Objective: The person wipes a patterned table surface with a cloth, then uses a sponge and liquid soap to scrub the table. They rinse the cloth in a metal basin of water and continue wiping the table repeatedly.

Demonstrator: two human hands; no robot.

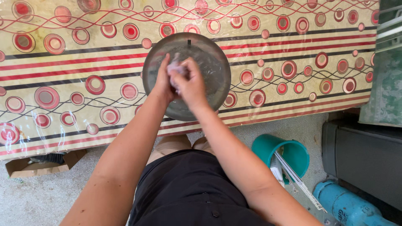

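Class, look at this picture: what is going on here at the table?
A person stands at a table covered with a plastic-sheeted cloth patterned in red circles and stripes. Both hands meet over a round, grey, dusty-looking dish lying on the table. The left hand and right hand together clutch a small crumpled pale wad, perhaps cloth or paper, just above the dish. On the floor to the right stand a green bucket and a blue gas cylinder.
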